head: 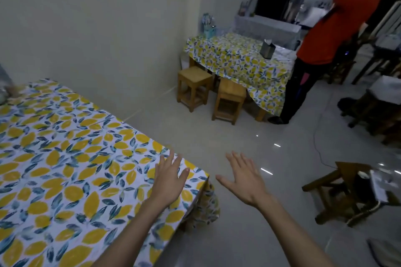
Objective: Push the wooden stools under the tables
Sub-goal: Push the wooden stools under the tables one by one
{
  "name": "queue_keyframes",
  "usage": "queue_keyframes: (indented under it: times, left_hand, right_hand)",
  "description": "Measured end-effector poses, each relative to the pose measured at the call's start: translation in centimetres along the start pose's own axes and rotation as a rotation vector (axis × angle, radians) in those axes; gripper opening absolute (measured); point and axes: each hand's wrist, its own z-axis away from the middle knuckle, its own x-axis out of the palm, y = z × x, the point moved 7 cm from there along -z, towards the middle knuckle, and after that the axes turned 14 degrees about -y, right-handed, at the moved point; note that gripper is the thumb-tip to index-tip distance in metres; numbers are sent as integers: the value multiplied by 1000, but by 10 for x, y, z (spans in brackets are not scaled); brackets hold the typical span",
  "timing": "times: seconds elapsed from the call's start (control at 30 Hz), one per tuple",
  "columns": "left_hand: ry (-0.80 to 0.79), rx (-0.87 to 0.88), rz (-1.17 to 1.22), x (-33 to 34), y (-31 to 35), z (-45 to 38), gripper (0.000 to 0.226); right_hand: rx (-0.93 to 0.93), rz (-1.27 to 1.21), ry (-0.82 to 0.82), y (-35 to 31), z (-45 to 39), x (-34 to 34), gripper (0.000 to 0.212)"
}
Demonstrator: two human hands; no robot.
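Head view: left hand (170, 176) spread flat, empty, over the near table (65, 169) corner; right hand (244, 176) open, empty, above bare floor. Two stools (195, 86) stand well ahead, half under the far table (236, 58). Another stool (345, 188) sits to the right.

Near desk (65, 158) fills the lower left, and the far desk (238, 56) sits back against the wall, right of centre. Two stools stand side by side at the far desk's front-left edge, the left stool (194, 86) mostly out on the floor and the right stool (229, 102) tucked partway under. Another stool (338, 191) is out on the floor (249, 136) at the right, well apart from both desks, and a person (332, 34) stands at the far desk's right end.
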Motion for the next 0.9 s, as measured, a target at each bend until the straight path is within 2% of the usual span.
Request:
queue_keyframes:
  times: [0.1, 0.27, 0.4, 0.57, 0.8, 0.9]
  left_hand:
    - [29, -31, -39, -4, 18, -52, 58]
    - [118, -150, -33, -5, 31, -145, 60]
    - [237, -266, 39, -6, 44, -214, 80]
    - [363, -426, 114, -9, 64, -269, 94]
    - [467, -652, 141, -39, 48, -328, 67]
    - [560, -707, 179, -65, 26, -359, 64]
  right_hand:
    - [-38, -15, 8, 29, -55, -29, 81]
    - [-151, 28, -25, 75, -164, -71, 79]
    - [-280, 67, -81, 103, -252, -103, 81]
    - [-465, 157, -162, 115, -341, -146, 81]
    - [-687, 175, -239, 78, -462, -186, 80]
    - [-778, 217, -240, 41, -522, -197, 78]
